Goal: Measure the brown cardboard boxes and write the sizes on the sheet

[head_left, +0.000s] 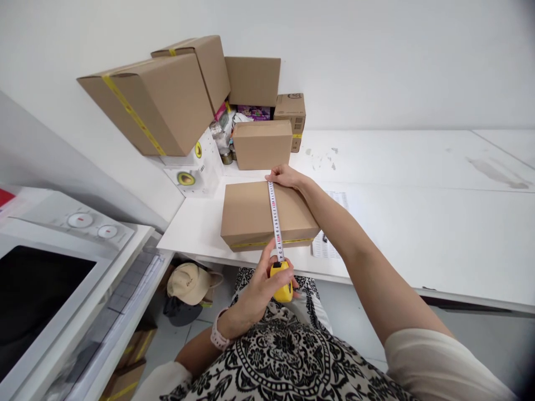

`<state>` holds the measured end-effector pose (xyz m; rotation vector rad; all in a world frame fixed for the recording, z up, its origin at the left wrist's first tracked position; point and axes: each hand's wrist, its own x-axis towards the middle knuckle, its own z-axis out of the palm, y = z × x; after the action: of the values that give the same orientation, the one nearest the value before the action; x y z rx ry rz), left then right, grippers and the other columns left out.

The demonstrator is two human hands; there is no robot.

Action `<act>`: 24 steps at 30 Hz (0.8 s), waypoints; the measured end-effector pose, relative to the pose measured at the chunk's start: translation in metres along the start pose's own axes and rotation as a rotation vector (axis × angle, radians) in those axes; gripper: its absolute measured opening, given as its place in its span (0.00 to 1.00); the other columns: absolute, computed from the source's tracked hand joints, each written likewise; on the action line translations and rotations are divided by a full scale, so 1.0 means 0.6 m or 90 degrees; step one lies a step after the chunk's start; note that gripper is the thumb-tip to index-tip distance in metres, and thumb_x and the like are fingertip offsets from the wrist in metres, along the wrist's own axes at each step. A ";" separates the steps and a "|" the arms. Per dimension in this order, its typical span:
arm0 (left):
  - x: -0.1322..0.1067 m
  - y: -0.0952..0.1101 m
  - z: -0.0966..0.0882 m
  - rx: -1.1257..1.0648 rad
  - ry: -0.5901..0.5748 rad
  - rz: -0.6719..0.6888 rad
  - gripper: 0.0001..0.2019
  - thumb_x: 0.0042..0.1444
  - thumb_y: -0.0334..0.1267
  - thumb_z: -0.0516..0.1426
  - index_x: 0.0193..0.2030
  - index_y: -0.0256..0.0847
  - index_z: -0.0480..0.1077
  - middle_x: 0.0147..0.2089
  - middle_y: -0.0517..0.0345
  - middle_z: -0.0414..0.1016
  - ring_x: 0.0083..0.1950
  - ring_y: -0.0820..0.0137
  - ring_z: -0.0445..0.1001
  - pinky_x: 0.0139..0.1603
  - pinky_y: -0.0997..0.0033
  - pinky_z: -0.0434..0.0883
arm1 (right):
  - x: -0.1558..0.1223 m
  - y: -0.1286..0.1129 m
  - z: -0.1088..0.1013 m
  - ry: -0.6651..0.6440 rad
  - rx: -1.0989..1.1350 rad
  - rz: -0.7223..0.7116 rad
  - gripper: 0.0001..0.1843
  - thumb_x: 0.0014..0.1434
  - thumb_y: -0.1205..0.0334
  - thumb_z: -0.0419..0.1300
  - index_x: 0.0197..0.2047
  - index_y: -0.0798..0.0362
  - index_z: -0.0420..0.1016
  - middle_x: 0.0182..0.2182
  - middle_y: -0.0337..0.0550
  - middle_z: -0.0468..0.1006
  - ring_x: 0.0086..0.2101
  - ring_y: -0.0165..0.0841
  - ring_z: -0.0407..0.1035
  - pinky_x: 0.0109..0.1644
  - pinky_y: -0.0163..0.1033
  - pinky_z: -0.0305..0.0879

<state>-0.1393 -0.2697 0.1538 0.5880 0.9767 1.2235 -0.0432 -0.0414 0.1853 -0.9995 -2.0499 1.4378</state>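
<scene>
A closed cardboard box with yellow tape lies near the front edge of the white table. A white tape blade stretches across its top from far edge to near edge. My left hand grips the yellow tape measure case just in front of the box, thumb pressed on the blade. My right hand pinches the blade's end against the box's far top edge. A printed paper sheet lies under my right forearm beside the box.
More cardboard boxes are stacked at the table's back left, with a smaller box and packets behind it. A white appliance with dials stands at left. A beige cap lies on the floor below.
</scene>
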 end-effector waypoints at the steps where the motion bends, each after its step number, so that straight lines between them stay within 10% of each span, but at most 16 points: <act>1: 0.001 0.000 -0.001 -0.007 0.001 0.002 0.43 0.54 0.45 0.67 0.73 0.52 0.51 0.47 0.55 0.67 0.38 0.67 0.74 0.37 0.62 0.79 | 0.004 0.001 0.001 0.002 0.013 0.003 0.29 0.60 0.31 0.54 0.49 0.46 0.69 0.33 0.41 0.75 0.31 0.35 0.66 0.34 0.39 0.61; 9: 0.018 0.017 -0.059 -0.064 0.054 0.021 0.21 0.58 0.50 0.62 0.53 0.40 0.68 0.40 0.54 0.73 0.34 0.68 0.75 0.32 0.69 0.73 | 0.077 -0.039 -0.032 0.082 -0.009 -0.162 0.21 0.60 0.41 0.63 0.33 0.50 0.66 0.29 0.40 0.71 0.33 0.32 0.65 0.37 0.38 0.62; 15: -0.009 0.032 -0.124 0.202 0.046 0.052 0.12 0.55 0.44 0.65 0.41 0.40 0.71 0.40 0.55 0.77 0.35 0.71 0.72 0.38 0.73 0.68 | -0.101 -0.050 -0.030 0.297 0.003 -0.356 0.15 0.61 0.47 0.64 0.32 0.48 0.70 0.30 0.41 0.72 0.32 0.32 0.68 0.37 0.41 0.66; 24: -0.040 0.113 -0.205 0.806 0.015 0.044 0.15 0.59 0.48 0.58 0.48 0.43 0.74 0.37 0.59 0.77 0.37 0.65 0.71 0.40 0.68 0.65 | -0.236 0.130 0.045 0.472 0.108 -0.134 0.13 0.64 0.48 0.61 0.44 0.48 0.75 0.32 0.41 0.75 0.31 0.34 0.72 0.37 0.44 0.72</act>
<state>-0.2805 -0.2888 0.1562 1.5821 1.7220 0.5291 0.0526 -0.1513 0.1099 -1.0102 -1.4146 0.9170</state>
